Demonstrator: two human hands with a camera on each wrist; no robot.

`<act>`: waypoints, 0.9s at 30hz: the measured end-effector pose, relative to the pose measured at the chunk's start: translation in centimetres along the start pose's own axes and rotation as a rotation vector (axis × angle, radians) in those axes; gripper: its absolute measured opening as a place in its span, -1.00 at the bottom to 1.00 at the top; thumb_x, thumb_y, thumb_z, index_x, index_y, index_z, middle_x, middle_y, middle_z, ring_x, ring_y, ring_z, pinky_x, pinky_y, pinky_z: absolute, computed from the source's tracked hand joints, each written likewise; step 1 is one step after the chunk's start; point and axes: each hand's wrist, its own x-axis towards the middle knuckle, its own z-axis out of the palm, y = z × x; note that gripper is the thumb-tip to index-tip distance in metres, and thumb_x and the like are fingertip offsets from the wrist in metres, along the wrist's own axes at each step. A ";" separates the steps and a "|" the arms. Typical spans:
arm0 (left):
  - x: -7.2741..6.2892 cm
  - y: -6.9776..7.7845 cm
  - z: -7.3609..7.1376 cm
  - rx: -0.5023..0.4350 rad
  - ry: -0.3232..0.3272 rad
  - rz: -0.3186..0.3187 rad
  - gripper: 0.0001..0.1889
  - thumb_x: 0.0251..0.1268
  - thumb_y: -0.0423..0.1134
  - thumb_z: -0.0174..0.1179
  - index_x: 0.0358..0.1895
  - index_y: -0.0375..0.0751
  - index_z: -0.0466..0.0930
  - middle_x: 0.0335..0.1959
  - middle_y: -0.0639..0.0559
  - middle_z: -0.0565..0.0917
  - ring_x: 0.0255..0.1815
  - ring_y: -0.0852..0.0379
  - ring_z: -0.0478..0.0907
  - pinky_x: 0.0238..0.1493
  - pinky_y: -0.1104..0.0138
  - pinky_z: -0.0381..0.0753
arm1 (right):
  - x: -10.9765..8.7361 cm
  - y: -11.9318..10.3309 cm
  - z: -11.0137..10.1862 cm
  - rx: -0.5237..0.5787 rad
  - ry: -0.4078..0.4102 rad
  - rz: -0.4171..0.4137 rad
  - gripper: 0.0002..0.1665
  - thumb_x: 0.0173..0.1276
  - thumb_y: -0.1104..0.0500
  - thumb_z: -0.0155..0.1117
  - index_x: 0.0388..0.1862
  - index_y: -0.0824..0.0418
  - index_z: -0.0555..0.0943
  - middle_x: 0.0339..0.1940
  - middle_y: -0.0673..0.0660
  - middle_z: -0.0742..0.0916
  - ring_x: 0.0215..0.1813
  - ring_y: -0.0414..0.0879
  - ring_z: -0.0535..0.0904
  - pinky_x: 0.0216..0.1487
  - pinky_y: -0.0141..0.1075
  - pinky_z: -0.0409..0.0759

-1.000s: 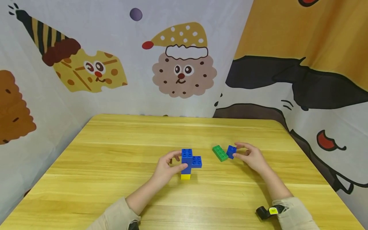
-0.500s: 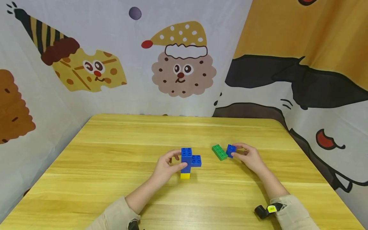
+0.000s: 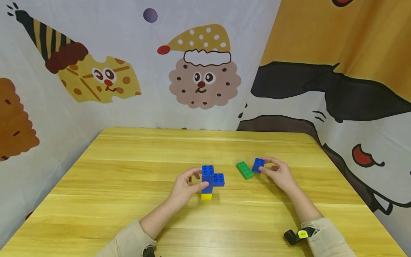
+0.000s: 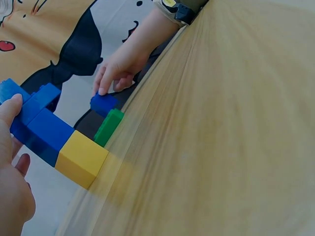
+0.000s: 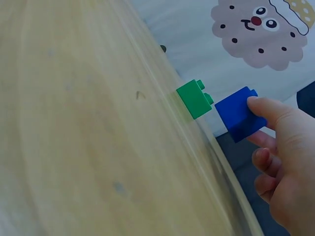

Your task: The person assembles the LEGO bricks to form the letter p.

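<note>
My left hand (image 3: 187,184) pinches the upper part of an upright tower of toy building bricks (image 3: 207,182) between thumb and fingers. The tower is blue with a yellow brick (image 4: 82,158) at its foot, and one blue brick (image 3: 219,180) juts out to the right. Farther right, my right hand (image 3: 279,174) pinches a loose blue brick (image 5: 240,114) by its side, with the thumb on the near face. In the right wrist view this brick is raised off the tabletop. A green brick (image 3: 244,170) lies flat just left of it, studs up.
The wooden table (image 3: 128,207) has its far edge against a white cloth backdrop (image 3: 135,114) printed with cartoon food. An orange, black and white printed curtain (image 3: 295,43) hangs along the right side. Black cameras, one seen clearly at the right cuff (image 3: 291,237), sit on both wrists.
My right hand has lifted the loose blue brick slightly up and away from the table beside the green brick. The left hand and the tower have stayed put.
</note>
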 end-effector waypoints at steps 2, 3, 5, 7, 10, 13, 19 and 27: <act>0.0 0.1 0.0 -0.001 -0.002 0.000 -0.58 0.10 -0.27 0.41 0.07 -0.22 0.61 -0.28 0.03 0.56 -0.18 -0.03 0.38 -0.19 0.20 0.25 | -0.1 -0.3 0.0 -0.004 0.020 -0.017 -0.51 0.27 0.09 0.38 0.15 0.22 0.57 -0.08 0.20 0.60 -0.64 -0.20 0.34 -0.66 -0.34 0.34; 0.0 0.1 0.0 0.001 -0.004 -0.001 -0.58 0.10 -0.27 0.41 0.07 -0.22 0.61 -0.28 0.03 0.56 -0.19 -0.02 0.37 -0.20 0.19 0.24 | -0.1 -0.5 -0.1 -0.004 0.028 -0.026 -0.52 0.27 0.10 0.38 0.14 0.22 0.57 -0.08 0.19 0.60 -0.64 -0.21 0.32 -0.66 -0.35 0.33; 0.0 0.2 0.0 0.001 -0.005 -0.001 -0.58 0.10 -0.27 0.41 0.07 -0.22 0.61 -0.28 0.01 0.56 -0.19 -0.02 0.37 -0.20 0.20 0.24 | -0.2 -1.0 -0.1 0.011 0.033 -0.040 -0.53 0.28 0.13 0.37 0.15 0.23 0.57 -0.07 0.19 0.60 -0.63 -0.22 0.30 -0.65 -0.35 0.31; 0.0 0.2 -0.1 0.005 -0.008 -0.002 -0.58 0.10 -0.27 0.41 0.07 -0.22 0.61 -0.28 0.00 0.56 -0.20 -0.03 0.36 -0.21 0.19 0.24 | -0.2 -1.4 -0.1 0.026 0.033 -0.054 -0.52 0.28 0.16 0.36 0.16 0.24 0.56 -0.06 0.20 0.59 -0.63 -0.22 0.29 -0.65 -0.35 0.30; -0.1 0.3 -0.1 0.003 -0.008 -0.002 -0.58 0.11 -0.26 0.40 0.07 -0.22 0.60 -0.28 0.00 0.56 -0.19 -0.02 0.37 -0.21 0.19 0.24 | -0.4 -2.1 0.0 0.043 0.025 -0.066 -0.51 0.30 0.18 0.34 0.20 0.25 0.53 -0.02 0.21 0.58 -0.62 -0.20 0.29 -0.65 -0.34 0.28; -0.1 0.2 -0.1 0.006 -0.009 0.000 -0.58 0.11 -0.25 0.40 0.07 -0.23 0.60 -0.28 0.00 0.55 -0.20 -0.02 0.36 -0.22 0.20 0.24 | -0.5 -2.9 0.0 0.063 0.016 -0.063 -0.50 0.31 0.16 0.33 0.21 0.25 0.53 0.00 0.21 0.58 -0.59 -0.18 0.32 -0.63 -0.34 0.29; -0.1 0.1 0.0 0.019 -0.011 0.002 -0.58 0.12 -0.22 0.40 0.07 -0.22 0.60 -0.28 0.02 0.55 -0.20 0.00 0.37 -0.23 0.21 0.26 | -0.7 -4.4 0.3 0.086 0.014 -0.066 -0.54 0.32 0.16 0.33 0.18 0.24 0.55 -0.02 0.20 0.58 -0.60 -0.22 0.33 -0.63 -0.36 0.29; 0.0 0.1 0.1 0.009 -0.002 -0.005 -0.59 0.11 -0.29 0.40 0.07 -0.22 0.61 -0.28 0.02 0.55 -0.22 -0.01 0.36 -0.25 0.22 0.24 | -1.3 -7.4 0.8 0.113 0.013 -0.118 -0.58 0.31 0.30 0.30 0.15 0.34 0.55 -0.08 0.17 0.59 -0.63 -0.20 0.25 -0.67 -0.34 0.23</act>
